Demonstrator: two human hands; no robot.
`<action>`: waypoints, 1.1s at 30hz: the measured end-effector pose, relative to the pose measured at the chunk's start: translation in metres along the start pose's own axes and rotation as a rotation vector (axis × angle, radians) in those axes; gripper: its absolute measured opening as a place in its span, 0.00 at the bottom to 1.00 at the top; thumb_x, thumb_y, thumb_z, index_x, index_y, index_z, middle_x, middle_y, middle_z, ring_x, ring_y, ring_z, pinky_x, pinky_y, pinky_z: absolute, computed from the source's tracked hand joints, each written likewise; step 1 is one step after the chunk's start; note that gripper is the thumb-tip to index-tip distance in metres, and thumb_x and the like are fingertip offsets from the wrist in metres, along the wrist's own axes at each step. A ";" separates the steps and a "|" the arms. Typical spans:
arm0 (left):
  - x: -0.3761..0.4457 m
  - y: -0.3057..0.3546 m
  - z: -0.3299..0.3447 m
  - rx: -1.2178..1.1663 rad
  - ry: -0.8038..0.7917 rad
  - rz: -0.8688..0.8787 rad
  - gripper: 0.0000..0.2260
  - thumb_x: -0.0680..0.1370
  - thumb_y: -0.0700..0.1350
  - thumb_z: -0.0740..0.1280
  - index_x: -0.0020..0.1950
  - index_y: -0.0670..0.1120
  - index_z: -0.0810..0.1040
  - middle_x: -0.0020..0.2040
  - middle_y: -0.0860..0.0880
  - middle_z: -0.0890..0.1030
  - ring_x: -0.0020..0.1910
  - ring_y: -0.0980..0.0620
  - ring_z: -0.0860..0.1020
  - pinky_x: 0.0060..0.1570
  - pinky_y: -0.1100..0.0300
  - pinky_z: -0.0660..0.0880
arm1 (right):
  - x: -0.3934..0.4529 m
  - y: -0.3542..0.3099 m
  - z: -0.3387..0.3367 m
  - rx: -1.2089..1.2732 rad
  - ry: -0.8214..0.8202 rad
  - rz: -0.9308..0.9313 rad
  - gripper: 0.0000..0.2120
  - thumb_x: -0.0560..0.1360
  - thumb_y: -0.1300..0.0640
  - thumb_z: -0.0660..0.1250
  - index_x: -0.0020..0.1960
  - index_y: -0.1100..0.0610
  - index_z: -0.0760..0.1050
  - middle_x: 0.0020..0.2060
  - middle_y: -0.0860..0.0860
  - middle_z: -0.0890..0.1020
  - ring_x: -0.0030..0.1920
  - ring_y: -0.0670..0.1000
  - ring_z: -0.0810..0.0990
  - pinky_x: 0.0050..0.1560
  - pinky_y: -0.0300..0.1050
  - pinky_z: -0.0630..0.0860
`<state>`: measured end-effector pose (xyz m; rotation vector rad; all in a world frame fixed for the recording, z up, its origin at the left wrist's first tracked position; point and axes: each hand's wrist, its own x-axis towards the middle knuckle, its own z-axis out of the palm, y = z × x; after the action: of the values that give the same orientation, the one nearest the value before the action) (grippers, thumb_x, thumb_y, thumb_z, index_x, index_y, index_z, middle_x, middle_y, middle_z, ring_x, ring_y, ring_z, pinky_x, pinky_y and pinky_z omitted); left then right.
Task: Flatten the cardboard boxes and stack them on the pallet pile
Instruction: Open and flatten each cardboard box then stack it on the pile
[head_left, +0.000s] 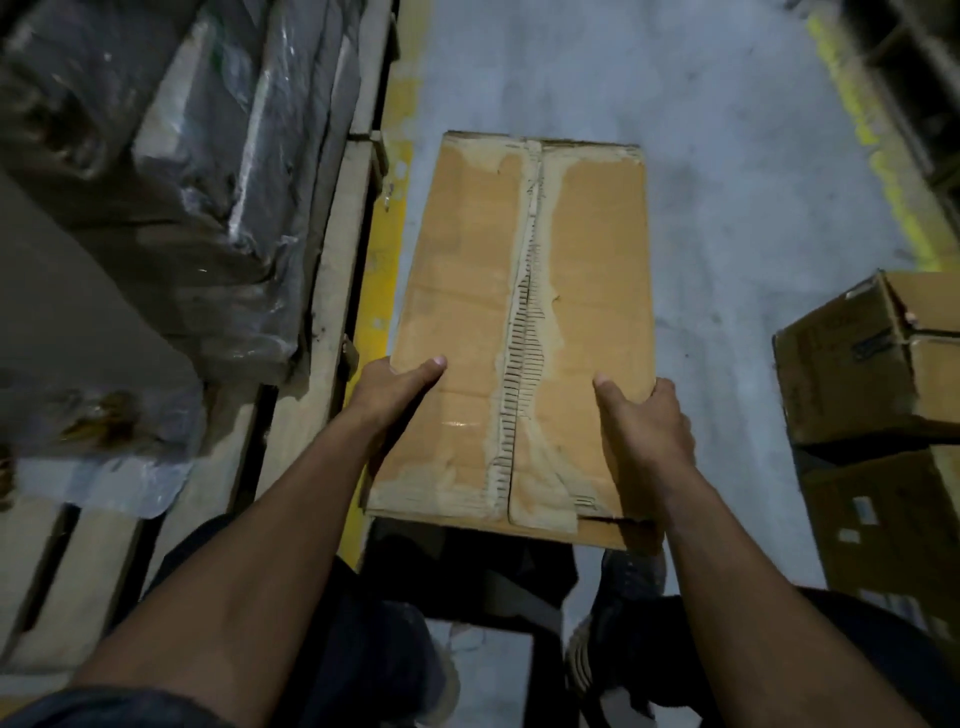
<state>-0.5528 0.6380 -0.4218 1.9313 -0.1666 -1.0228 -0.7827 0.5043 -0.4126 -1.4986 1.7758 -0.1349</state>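
Observation:
A brown cardboard box is held in front of me above the grey floor, its top face showing a torn centre seam where tape was stripped off. My left hand grips its left edge, thumb on top and fingers hidden under the side. On the right edge my right hand grips the same way, thumb lying on the top face. Both hands sit near the box's near end.
A wooden pallet with plastic-wrapped dark bundles runs along the left. Two brown boxes are stacked at the right. Yellow floor lines border the grey aisle. My feet stand below the box.

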 end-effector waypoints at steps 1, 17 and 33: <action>-0.012 -0.005 -0.002 -0.014 -0.011 -0.030 0.20 0.73 0.54 0.76 0.57 0.43 0.77 0.51 0.48 0.82 0.45 0.52 0.80 0.41 0.63 0.74 | -0.011 0.008 0.000 0.003 -0.001 0.015 0.34 0.74 0.29 0.62 0.69 0.51 0.65 0.63 0.56 0.77 0.60 0.62 0.76 0.61 0.58 0.74; 0.000 -0.066 0.012 -0.027 -0.094 -0.004 0.18 0.80 0.48 0.69 0.68 0.43 0.74 0.60 0.47 0.79 0.53 0.47 0.78 0.52 0.54 0.72 | 0.007 0.058 0.028 -0.010 0.129 0.052 0.32 0.75 0.29 0.59 0.62 0.55 0.75 0.57 0.58 0.80 0.57 0.62 0.77 0.51 0.51 0.71; 0.065 -0.105 0.046 0.238 0.011 0.153 0.25 0.78 0.55 0.68 0.71 0.47 0.71 0.60 0.44 0.81 0.58 0.41 0.79 0.58 0.41 0.77 | 0.072 0.086 0.082 0.038 0.062 0.116 0.30 0.79 0.35 0.58 0.70 0.56 0.68 0.65 0.60 0.76 0.64 0.64 0.74 0.63 0.58 0.70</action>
<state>-0.5722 0.6355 -0.5522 2.1009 -0.4402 -0.9234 -0.7986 0.4998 -0.5506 -1.3742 1.8945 -0.1577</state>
